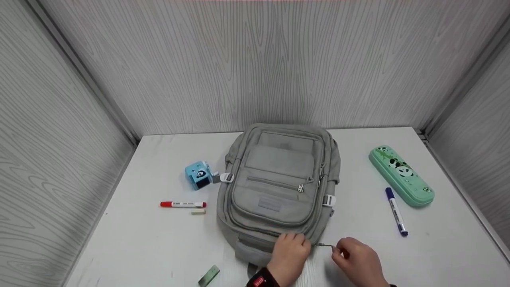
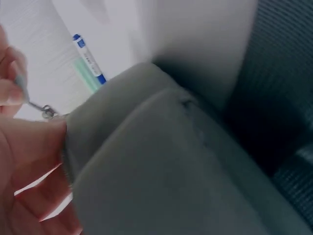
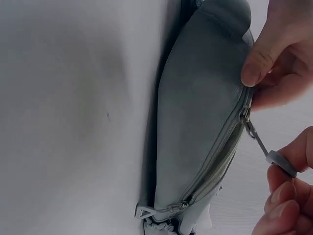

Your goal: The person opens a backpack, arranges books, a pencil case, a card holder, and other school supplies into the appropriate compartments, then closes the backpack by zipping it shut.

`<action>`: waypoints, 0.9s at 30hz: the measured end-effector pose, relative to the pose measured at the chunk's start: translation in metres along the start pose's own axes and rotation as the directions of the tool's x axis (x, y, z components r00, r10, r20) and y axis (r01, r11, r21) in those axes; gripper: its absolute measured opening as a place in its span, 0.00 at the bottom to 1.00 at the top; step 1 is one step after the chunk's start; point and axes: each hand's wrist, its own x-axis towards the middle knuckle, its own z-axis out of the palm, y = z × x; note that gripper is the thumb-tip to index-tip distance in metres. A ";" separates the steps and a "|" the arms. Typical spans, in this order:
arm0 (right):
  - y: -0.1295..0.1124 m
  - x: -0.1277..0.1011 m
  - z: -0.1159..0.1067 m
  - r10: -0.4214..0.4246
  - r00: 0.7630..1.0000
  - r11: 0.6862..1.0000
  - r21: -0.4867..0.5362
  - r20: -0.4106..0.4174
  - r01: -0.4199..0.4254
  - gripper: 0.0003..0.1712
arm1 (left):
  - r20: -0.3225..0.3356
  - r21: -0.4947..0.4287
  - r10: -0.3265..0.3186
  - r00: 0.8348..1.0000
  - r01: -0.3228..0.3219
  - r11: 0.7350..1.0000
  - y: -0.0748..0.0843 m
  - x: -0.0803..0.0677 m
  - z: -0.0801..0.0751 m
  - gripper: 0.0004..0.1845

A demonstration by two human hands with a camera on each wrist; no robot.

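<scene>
Backpack (image 1: 279,159) | left hand (image 1: 290,255) grips it | right hand (image 1: 358,259) pinches zipper pull (image 3: 281,163) | zipper gap (image 3: 218,164): right-wrist view only

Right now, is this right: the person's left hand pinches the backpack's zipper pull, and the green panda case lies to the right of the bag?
Not quite: the right hand pinches the zipper pull, as the head view shows; the left hand grips the edge of the backpack. The green panda case does lie to the right of the bag.
</scene>
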 end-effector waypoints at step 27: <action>0.081 0.123 0.017 -0.013 0.999 0.994 -0.109 0.031 0.016 0.07 | -0.085 -0.138 -0.006 0.996 -0.005 0.990 -0.008 -0.003 0.001 0.10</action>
